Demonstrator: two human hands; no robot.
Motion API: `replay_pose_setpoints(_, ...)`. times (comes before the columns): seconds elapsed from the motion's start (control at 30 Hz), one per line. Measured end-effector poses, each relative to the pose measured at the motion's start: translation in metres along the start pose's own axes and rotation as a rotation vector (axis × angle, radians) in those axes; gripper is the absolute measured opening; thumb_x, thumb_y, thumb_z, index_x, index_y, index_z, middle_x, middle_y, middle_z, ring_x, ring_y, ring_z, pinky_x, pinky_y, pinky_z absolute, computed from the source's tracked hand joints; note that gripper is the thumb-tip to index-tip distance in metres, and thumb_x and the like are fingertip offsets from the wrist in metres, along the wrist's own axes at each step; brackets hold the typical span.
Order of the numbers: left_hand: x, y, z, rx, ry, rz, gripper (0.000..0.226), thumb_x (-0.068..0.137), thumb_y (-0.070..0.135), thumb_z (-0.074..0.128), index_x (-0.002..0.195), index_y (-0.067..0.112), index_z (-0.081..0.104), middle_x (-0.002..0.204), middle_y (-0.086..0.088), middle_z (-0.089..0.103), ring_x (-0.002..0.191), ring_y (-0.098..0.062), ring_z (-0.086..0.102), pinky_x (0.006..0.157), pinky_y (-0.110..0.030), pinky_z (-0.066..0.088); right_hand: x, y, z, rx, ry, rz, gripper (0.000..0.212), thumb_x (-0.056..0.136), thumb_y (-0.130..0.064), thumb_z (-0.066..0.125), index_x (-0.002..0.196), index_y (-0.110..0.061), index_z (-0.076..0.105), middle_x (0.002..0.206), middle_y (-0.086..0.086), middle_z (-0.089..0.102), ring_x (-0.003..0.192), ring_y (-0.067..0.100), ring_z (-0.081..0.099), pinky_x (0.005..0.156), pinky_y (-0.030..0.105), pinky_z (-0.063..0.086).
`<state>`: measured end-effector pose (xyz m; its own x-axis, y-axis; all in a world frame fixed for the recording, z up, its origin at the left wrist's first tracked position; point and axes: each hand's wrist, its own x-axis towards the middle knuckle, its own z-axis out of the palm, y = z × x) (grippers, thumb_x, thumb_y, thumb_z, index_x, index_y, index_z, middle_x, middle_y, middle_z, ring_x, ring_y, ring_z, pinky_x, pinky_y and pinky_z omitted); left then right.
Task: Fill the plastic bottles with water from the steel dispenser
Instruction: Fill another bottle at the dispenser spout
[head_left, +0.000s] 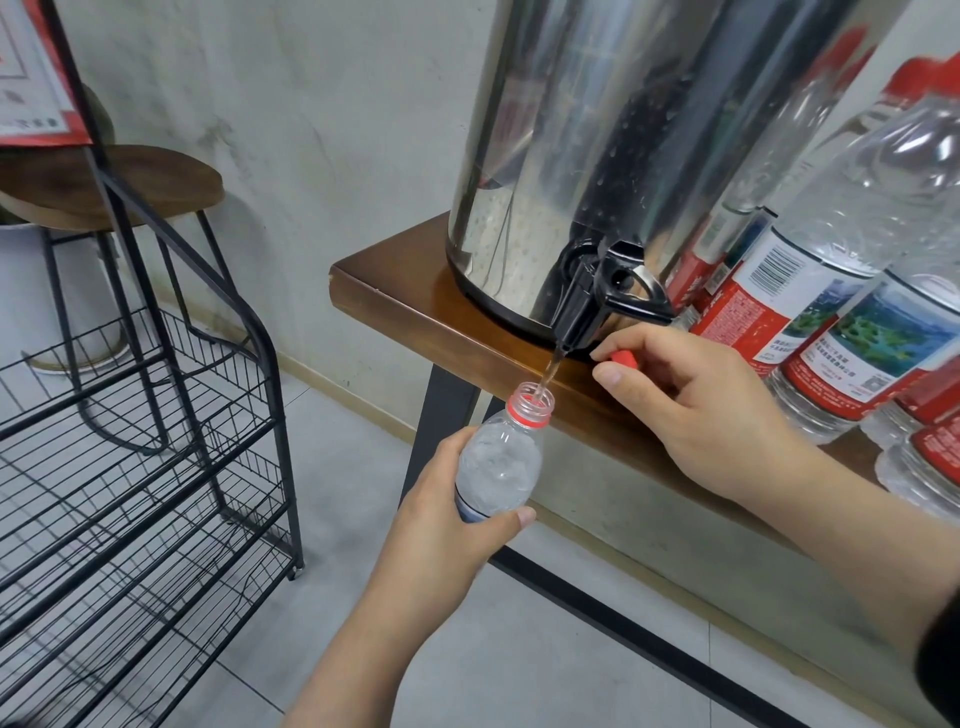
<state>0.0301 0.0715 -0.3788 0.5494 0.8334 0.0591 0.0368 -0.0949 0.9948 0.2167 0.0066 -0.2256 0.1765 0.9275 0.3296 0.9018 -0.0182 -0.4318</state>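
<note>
My left grip (457, 493) is wrapped around the shoulder of the plastic bottle (501, 462), thumb across the front, fingers behind it. The bottle's mouth sits right under the black tap (597, 296) of the steel dispenser (597, 156), just off the edge of the surface (395, 296). A thin stream (550, 369) runs from the spout into the neck.

My right grip (691, 395) is above and to the right of the left one, resting on the surface edge and pinching the red cap (623, 357) between thumb and forefinger. It isn't on the tap lever, so I judge the lever is latched open by itself.

Handling read:
- The wall is thin, clear and crinkly. It will dent if I squeeze, and denting pushes water out of the neck. Firm wrap, no crush.
- It gets heavier as it fills, and the load pulls straight down from my grip. Holding high on the shoulder keeps the neck steady but gives less support, so I'd slide lower onto the label band once it is heavy.
- Splash could wet the outside and make it slippery.
- The mouth is narrow and the stream thin, so a small tilt means a miss. Keep it upright.
- I can't read the fill level from here.

The other bottles (831, 291) stand in a cluster on the surface beyond my right grip, beside the dispenser.
</note>
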Motion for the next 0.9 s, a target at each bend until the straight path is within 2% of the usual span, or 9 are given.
replay_pose_setpoints(0.13, 0.001, -0.002, 0.0, 0.001, 0.0, 0.001, 0.069, 0.079, 0.032, 0.086, 0.133, 0.049, 0.047, 0.125, 0.024, 0.059, 0.119, -0.003, 0.057, 0.082, -0.004, 0.049, -0.003, -0.001, -0.001, 0.029, 0.063, -0.038, 0.025, 0.093, -0.062, 0.051, 0.091, -0.039, 0.062, 0.091, -0.02, 0.062, 0.084, 0.007, 0.059, 0.068, 0.012, 0.041)
replay_pose_setpoints(0.23, 0.001, -0.003, 0.0, -0.005, -0.005, -0.003, 0.069, 0.079, 0.033, 0.087, 0.133, 0.05, 0.047, 0.124, 0.024, 0.061, 0.12, -0.005, 0.058, 0.084, -0.007, 0.051, -0.004, 0.002, -0.002, 0.082, 0.127, -0.034, 0.022, 0.093, -0.053, 0.045, 0.08, -0.039, 0.055, 0.074, -0.01, 0.059, 0.068, 0.011, 0.055, 0.062, 0.022, 0.041)
replay_pose_setpoints(0.33, 0.001, -0.004, 0.0, 0.003, 0.001, 0.005, 0.068, 0.079, 0.033, 0.086, 0.132, 0.05, 0.048, 0.123, 0.023, 0.062, 0.119, -0.005, 0.059, 0.084, -0.007, 0.05, -0.008, 0.002, -0.003, 0.111, 0.164, -0.036, 0.03, 0.096, -0.049, 0.04, 0.074, -0.032, 0.05, 0.062, -0.004, 0.055, 0.058, 0.015, 0.053, 0.057, 0.037, 0.044)
replay_pose_setpoints(0.37, 0.001, -0.004, 0.0, 0.003, 0.003, 0.007, 0.067, 0.079, 0.032, 0.086, 0.131, 0.05, 0.048, 0.122, 0.023, 0.062, 0.118, -0.004, 0.059, 0.084, -0.007, 0.05, -0.009, 0.0, -0.004, 0.115, 0.179, -0.04, 0.03, 0.096, -0.048, 0.041, 0.072, -0.032, 0.05, 0.059, -0.002, 0.056, 0.055, 0.017, 0.055, 0.056, 0.037, 0.044)
replay_pose_setpoints(0.47, 0.001, -0.004, 0.001, 0.012, -0.002, 0.006, 0.068, 0.079, 0.034, 0.086, 0.132, 0.051, 0.047, 0.124, 0.024, 0.061, 0.119, -0.004, 0.059, 0.083, -0.007, 0.05, -0.013, -0.007, -0.008, 0.218, 0.249, -0.016, 0.026, 0.095, -0.047, 0.047, 0.078, -0.03, 0.058, 0.061, 0.006, 0.06, 0.046, 0.018, 0.055, 0.05, 0.027, 0.044)
replay_pose_setpoints(0.57, 0.001, -0.004, 0.002, 0.015, 0.0, 0.007, 0.068, 0.08, 0.035, 0.086, 0.132, 0.052, 0.046, 0.123, 0.024, 0.061, 0.119, -0.004, 0.059, 0.083, -0.007, 0.05, -0.015, -0.017, -0.018, 0.263, 0.299, -0.056, 0.023, 0.101, -0.042, 0.046, 0.09, -0.03, 0.063, 0.067, 0.007, 0.056, 0.055, 0.026, 0.054, 0.052, 0.036, 0.043)
replay_pose_setpoints(0.67, 0.001, -0.004, 0.002, 0.024, 0.006, 0.01, 0.067, 0.079, 0.037, 0.086, 0.129, 0.056, 0.045, 0.122, 0.027, 0.061, 0.117, 0.0, 0.059, 0.084, -0.012, 0.052, -0.014, -0.033, -0.03, 0.197, 0.353, -0.123, 0.025, 0.103, -0.034, 0.042, 0.09, -0.029, 0.062, 0.066, 0.002, 0.055, 0.056, 0.02, 0.052, 0.055, 0.04, 0.043)
replay_pose_setpoints(0.77, 0.001, -0.005, 0.003, 0.021, 0.009, 0.01, 0.068, 0.079, 0.036, 0.086, 0.129, 0.057, 0.046, 0.122, 0.029, 0.061, 0.117, 0.002, 0.059, 0.089, -0.016, 0.052, -0.01, -0.048, -0.041, 0.133, 0.361, -0.131, 0.024, 0.098, -0.032, 0.045, 0.085, -0.029, 0.064, 0.063, -0.004, 0.057, 0.055, 0.017, 0.051, 0.053, 0.032, 0.041)
replay_pose_setpoints(0.9, 0.001, -0.005, 0.003, 0.027, 0.005, 0.007, 0.07, 0.079, 0.036, 0.087, 0.132, 0.055, 0.045, 0.123, 0.029, 0.06, 0.118, 0.002, 0.058, 0.088, -0.014, 0.053, -0.008, -0.066, -0.05, 0.083, 0.355, -0.168, 0.02, 0.097, -0.024, 0.051, 0.09, -0.027, 0.069, 0.071, -0.004, 0.062, 0.05, 0.013, 0.055, 0.042, 0.015, 0.037)
